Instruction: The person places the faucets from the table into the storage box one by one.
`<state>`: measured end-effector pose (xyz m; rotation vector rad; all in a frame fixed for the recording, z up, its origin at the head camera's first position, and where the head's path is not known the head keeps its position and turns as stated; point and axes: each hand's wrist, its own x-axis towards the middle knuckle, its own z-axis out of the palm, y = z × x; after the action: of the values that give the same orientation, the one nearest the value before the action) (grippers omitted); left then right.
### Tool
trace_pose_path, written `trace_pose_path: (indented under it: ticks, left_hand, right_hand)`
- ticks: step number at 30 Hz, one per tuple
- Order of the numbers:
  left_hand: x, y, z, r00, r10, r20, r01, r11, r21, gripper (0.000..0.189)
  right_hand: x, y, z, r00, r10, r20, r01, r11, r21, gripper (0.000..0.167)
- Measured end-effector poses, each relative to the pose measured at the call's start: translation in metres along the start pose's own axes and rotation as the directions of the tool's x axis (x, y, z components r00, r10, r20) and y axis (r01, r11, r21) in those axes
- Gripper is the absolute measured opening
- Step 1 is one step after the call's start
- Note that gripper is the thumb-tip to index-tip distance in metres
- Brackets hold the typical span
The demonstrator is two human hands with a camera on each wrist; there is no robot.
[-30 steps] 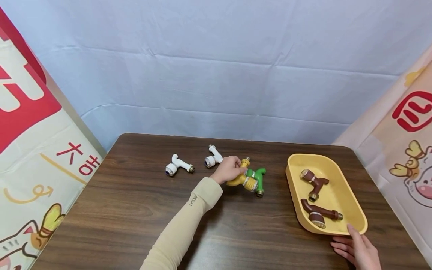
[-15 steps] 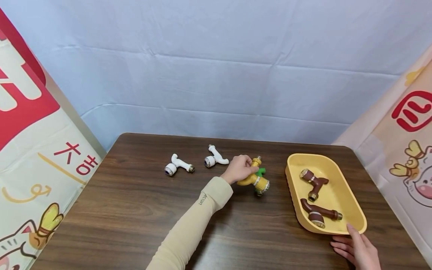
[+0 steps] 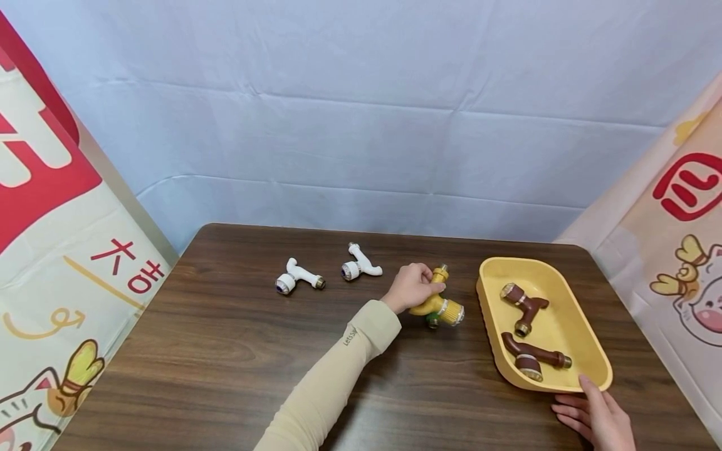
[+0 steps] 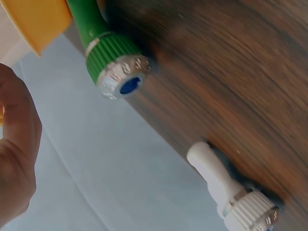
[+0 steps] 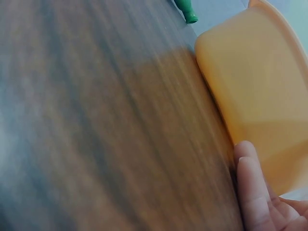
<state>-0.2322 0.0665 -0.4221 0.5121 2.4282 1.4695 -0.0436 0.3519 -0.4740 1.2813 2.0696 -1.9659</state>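
My left hand (image 3: 410, 288) grips a yellow tap (image 3: 433, 305) by its body, above the middle of the table. Mostly hidden under it in the head view is a green tap (image 4: 113, 57), whose ribbed handle with a blue-centred cap shows in the left wrist view. At the near right corner of a yellow plastic tray (image 3: 602, 366), my right hand (image 3: 605, 416) holds the rim, thumb on top and fingers against the outer wall (image 5: 250, 180). Inside the tray lie two brown taps, one farther back (image 3: 530, 307) and one nearer (image 3: 533, 355).
Two white taps lie left of the left hand, one at the left (image 3: 299, 274) and one closer to the hand (image 3: 361, 263). A pale cloth (image 3: 361, 138) hangs behind the brown wooden table (image 3: 186, 351). Printed cloths flank both sides.
My left hand has moved rightward with the yellow tap, from beside the green tap to over it, toward the tray. The right hand and the tray stay almost where they were.
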Motion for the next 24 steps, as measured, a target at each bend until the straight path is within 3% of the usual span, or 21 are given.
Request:
trace_pose_path:
  ticks: [14,24]
  left_hand:
    - [0.001,0.018,0.017,0.999,-0.008,-0.046,0.006,1.0,-0.026,0.023]
    - [0.004,0.032,0.028,0.999,-0.002,-0.038,0.0,0.998,-0.06,0.024]
  right_hand:
    - [0.001,0.002,-0.001,1.0,-0.005,0.001,0.005,1.0,0.022,0.064]
    - [0.004,0.004,-0.004,1.0,-0.007,0.021,0.006,0.999,0.035,0.061]
